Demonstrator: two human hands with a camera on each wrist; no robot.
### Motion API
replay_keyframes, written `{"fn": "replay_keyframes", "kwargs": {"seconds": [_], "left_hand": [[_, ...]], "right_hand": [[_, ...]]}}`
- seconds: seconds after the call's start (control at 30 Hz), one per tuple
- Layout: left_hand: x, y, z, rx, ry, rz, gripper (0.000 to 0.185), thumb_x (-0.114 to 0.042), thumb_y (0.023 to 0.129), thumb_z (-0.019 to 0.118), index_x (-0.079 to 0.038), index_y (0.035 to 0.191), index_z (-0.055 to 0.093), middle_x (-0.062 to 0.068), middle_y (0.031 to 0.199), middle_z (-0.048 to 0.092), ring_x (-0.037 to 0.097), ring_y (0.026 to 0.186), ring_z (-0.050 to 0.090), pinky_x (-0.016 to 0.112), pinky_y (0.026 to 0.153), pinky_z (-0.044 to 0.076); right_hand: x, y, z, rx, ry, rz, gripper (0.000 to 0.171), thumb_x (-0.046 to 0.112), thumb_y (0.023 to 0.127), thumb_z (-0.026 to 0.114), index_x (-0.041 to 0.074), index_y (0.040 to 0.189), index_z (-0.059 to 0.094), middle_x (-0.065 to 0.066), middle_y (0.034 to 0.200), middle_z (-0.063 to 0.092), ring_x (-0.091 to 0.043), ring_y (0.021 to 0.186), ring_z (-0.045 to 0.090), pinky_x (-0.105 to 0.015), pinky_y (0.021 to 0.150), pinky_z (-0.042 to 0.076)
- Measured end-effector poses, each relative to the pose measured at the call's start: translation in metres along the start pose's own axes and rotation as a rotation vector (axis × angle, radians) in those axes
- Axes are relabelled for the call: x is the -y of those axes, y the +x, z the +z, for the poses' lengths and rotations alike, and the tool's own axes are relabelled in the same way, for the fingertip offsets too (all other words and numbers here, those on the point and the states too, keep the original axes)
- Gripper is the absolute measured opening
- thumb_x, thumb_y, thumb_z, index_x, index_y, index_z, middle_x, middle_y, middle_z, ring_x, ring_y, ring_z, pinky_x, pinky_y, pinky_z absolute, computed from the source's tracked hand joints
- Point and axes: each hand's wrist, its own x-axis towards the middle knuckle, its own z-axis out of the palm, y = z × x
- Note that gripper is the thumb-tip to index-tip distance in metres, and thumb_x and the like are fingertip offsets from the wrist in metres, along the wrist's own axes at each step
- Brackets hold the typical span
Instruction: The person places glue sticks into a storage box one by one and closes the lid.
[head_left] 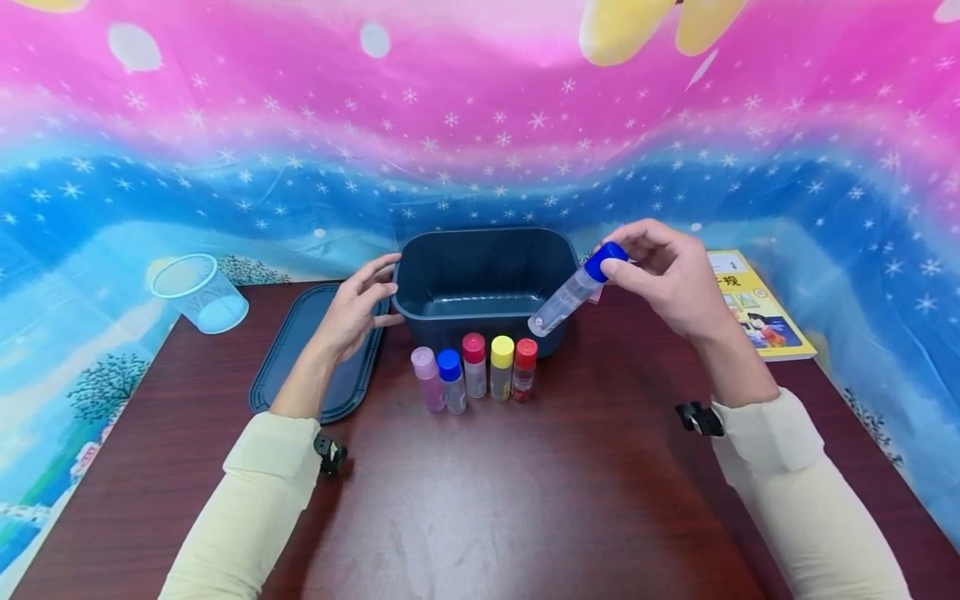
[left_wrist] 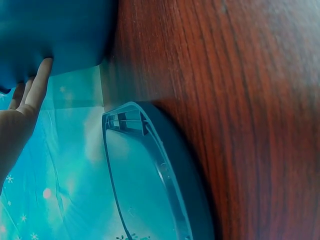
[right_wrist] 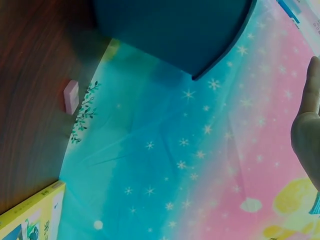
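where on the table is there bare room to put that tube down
The widest free patch is the near half of the table, between the two sleeves and in front of the row of bottles. A smaller patch lies between the bin and the book. It is crowded around the bin, with the lid at its left.

The only print that shows is on the yellow book (head_left: 757, 307) lying at the far right of the counter (head_left: 525, 500), against the starry backdrop. Its cover carries a few Chinese characters near the top, too small and blurred to make out for certain. The capped bottles (head_left: 475, 373) show no label that can be read.
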Motion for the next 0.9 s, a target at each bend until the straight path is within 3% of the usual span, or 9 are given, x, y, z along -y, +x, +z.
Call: {"fn": "replay_keyframes", "kwargs": {"seconds": [0.3,0.63,0.9], "left_hand": [[0.000,0.000,0.001,-0.006,-0.010,-0.004,0.053,-0.013,0.105,0.049,-0.015,0.157,0.039,0.014,0.161,0.025,0.031,0.146,0.031,0.064,0.102,0.044],[0.000,-0.001,0.002,-0.015,0.002,-0.007,0.053,-0.013,0.105,0.048,-0.016,0.158,0.038,0.014,0.162,0.023,0.031,0.148,0.028,0.062,0.101,0.046],[0.000,-0.001,0.002,-0.013,-0.003,-0.003,0.053,-0.014,0.106,0.048,-0.018,0.158,0.039,0.014,0.164,0.021,0.029,0.150,0.025,0.060,0.102,0.046]], "right_hand": [[0.003,0.007,0.006,-0.027,0.055,-0.010,0.019,-0.006,0.092,0.066,-0.006,0.110,0.068,-0.014,0.102,0.070,-0.022,0.086,0.067,-0.026,0.079,0.059],[-0.007,0.012,0.020,-0.065,0.059,-0.005,0.021,-0.001,0.092,0.069,-0.007,0.112,0.067,-0.013,0.101,0.068,-0.023,0.088,0.063,-0.026,0.079,0.059],[-0.019,0.017,0.030,-0.107,0.000,0.038,0.020,0.005,0.092,0.073,0.002,0.111,0.071,-0.010,0.100,0.066,-0.022,0.091,0.063,-0.024,0.078,0.059]]}}
